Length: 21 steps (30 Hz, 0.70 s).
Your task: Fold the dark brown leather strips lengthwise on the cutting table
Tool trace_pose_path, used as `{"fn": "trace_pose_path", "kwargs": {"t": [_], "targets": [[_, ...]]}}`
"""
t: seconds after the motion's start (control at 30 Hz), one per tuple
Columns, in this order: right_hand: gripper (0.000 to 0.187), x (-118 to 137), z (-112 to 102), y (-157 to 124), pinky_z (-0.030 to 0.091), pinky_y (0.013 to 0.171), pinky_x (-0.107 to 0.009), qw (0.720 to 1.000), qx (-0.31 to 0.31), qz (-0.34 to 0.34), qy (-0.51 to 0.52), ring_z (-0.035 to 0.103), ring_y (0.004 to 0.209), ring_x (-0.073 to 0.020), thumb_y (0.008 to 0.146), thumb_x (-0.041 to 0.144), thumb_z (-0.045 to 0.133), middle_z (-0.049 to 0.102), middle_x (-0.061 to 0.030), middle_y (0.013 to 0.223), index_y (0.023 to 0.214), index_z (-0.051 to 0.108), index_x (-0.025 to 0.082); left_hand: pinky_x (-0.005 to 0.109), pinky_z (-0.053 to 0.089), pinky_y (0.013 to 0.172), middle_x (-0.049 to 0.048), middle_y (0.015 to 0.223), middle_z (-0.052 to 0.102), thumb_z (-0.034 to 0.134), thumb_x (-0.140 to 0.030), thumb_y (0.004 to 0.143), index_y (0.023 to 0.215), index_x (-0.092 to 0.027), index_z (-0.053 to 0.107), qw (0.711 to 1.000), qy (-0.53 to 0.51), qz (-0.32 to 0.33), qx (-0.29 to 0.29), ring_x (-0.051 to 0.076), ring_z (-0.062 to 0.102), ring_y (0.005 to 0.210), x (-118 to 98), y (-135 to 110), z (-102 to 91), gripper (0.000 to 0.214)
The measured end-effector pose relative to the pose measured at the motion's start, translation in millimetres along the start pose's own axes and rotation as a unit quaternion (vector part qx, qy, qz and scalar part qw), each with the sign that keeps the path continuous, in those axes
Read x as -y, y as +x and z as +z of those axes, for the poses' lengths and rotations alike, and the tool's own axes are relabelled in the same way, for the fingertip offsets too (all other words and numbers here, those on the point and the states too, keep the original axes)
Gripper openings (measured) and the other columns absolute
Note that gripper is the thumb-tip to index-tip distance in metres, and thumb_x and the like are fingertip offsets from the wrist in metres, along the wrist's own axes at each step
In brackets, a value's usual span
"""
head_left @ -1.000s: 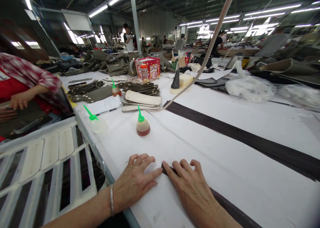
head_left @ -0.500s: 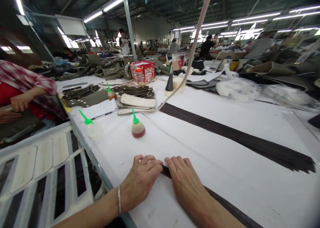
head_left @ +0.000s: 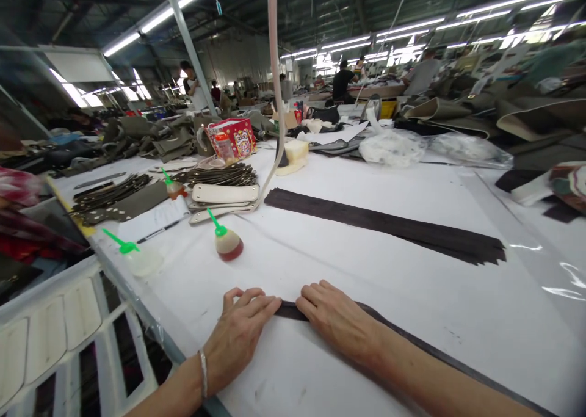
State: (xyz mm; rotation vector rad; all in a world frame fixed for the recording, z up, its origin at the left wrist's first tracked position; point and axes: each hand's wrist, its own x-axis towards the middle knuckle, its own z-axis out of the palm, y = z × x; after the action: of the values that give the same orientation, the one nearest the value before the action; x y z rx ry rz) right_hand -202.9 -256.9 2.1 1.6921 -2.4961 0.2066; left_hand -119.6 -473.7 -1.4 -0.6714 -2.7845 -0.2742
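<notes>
Both hands are on a narrow dark strip (head_left: 292, 311) that lies on the white table top (head_left: 394, 282) and runs off to the lower right. My left hand (head_left: 243, 328), with a bracelet at the wrist, pinches the strip's near left end between bent fingers. A short way to the right, my right hand (head_left: 333, 313) curls its fingers over the same strip and presses it down. Only a short length shows between the hands; the fingertips partly hide it. Beyond them rests a flat stack of wide dark strips (head_left: 384, 223) with uneven right ends.
Green-tipped squeeze bottles (head_left: 228, 244) stand left of centre near cream straps (head_left: 225, 193), dark straps (head_left: 224, 174) and a notepad (head_left: 155, 218). A hose (head_left: 276, 69) hangs down to the table. A white slatted rack (head_left: 68, 337) adjoins the left edge. A co-worker's sleeve (head_left: 18, 185) shows at far left.
The view has turned to the right. My hands have moved a little apart, baring more of the strip between them, and my right fingers are more curled.
</notes>
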Motion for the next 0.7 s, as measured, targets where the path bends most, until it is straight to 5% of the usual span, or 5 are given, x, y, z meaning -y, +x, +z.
{"fn": "trace_pose_path", "kwargs": {"t": [0.17, 0.5, 0.7], "targets": [[0.012, -9.7, -1.7, -5.5, 0.033, 0.069, -0.031, 1.0, 0.014, -0.02, 0.0, 0.049, 0.074, -0.0164, 0.094, 0.011, 0.047, 0.053, -0.0012, 0.084, 0.087, 0.054, 0.017, 0.039, 0.024, 0.09, 0.0029, 0.117, 0.064, 0.041, -0.003, 0.089, 0.127, -0.021, 0.052, 0.999, 0.027, 0.015, 0.022, 0.022, 0.051, 0.108, 2.1, -2.0, 1.0, 0.043], [0.014, -20.2, -11.2, -15.7, 0.037, 0.069, -0.029, 0.999, 0.033, -0.017, 0.0, 0.052, 0.075, -0.016, 0.096, 0.016, 0.046, 0.056, -0.0013, 0.086, 0.106, 0.055, 0.02, 0.037, 0.028, 0.088, 0.0026, 0.111, 0.067, 0.04, -0.009, 0.092, 0.125, -0.024, 0.055, 0.997, 0.062, 0.031, -0.028, 0.02, 0.054, 0.104, -2.9, -0.7, 1.2, 0.039], [0.03, -16.5, -31.4, -28.7, 0.036, 0.063, -0.025, 0.981, 0.07, 0.132, 0.123, 0.059, 0.077, -0.0155, 0.087, 0.009, 0.049, 0.063, -0.0017, 0.088, 0.113, 0.053, 0.022, 0.039, 0.025, 0.092, 0.0025, 0.114, 0.066, 0.042, -0.014, 0.094, 0.125, -0.027, 0.055, 0.996, 0.074, 0.036, -0.019, 0.021, 0.053, 0.11, 13.4, 1.1, -1.8, 0.036]]}}
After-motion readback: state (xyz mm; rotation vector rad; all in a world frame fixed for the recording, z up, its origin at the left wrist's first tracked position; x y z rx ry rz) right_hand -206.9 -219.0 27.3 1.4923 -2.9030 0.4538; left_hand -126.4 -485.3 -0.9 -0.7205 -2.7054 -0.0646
